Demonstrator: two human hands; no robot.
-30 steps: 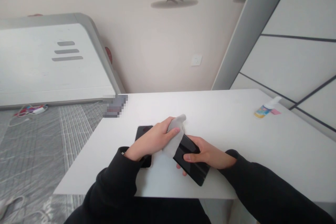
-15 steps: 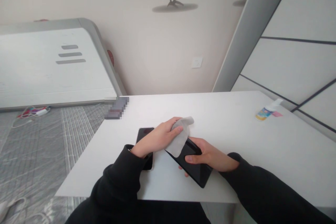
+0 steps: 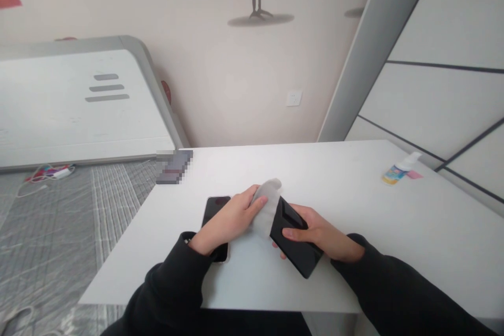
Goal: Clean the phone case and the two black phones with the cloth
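My right hand (image 3: 315,231) grips a black phone (image 3: 293,244), held tilted just above the white table (image 3: 354,210). My left hand (image 3: 228,218) pinches a pale grey wiping cloth (image 3: 265,205) and presses it against the phone's upper left edge. Under my left wrist a second black phone (image 3: 214,210) lies flat on the table, partly hidden by the hand. Both arms wear black sleeves.
A small spray bottle (image 3: 397,170) with a pink tag lies near the table's far right edge. A blurred dark object (image 3: 174,166) sits at the far left corner. A bed with a grey checked cover (image 3: 59,220) is to the left. A wall socket (image 3: 293,98) is behind.
The cloth in my left hand has slid left and down along the held phone. The phone has tipped slightly in my right hand. The view has dipped a little.
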